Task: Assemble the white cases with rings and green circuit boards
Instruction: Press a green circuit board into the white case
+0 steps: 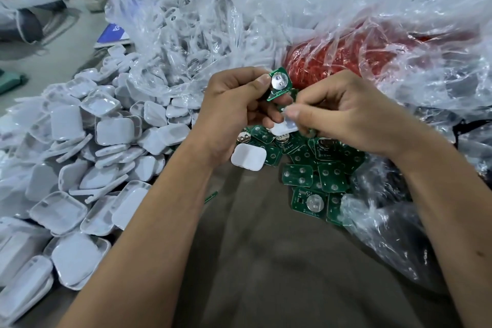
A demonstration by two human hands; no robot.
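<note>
Left hand [234, 104] pinching the green board [279, 84], right hand [343, 117] gripping the white case [285, 126] just below — we'd square the corners before pressing home.

This is a small assembly workshop, the kind where parts are put together by hand. A heap of identical white cases [80, 157] spills across the grey tabletop [266, 261], a pile of green circuit boards [308, 168] lies beside it, and bulk parts sit in big clear plastic bags [173, 21] (one holds a mass of red pieces [332, 58]). Everything comes in large numbers, loose and unsorted.
</note>
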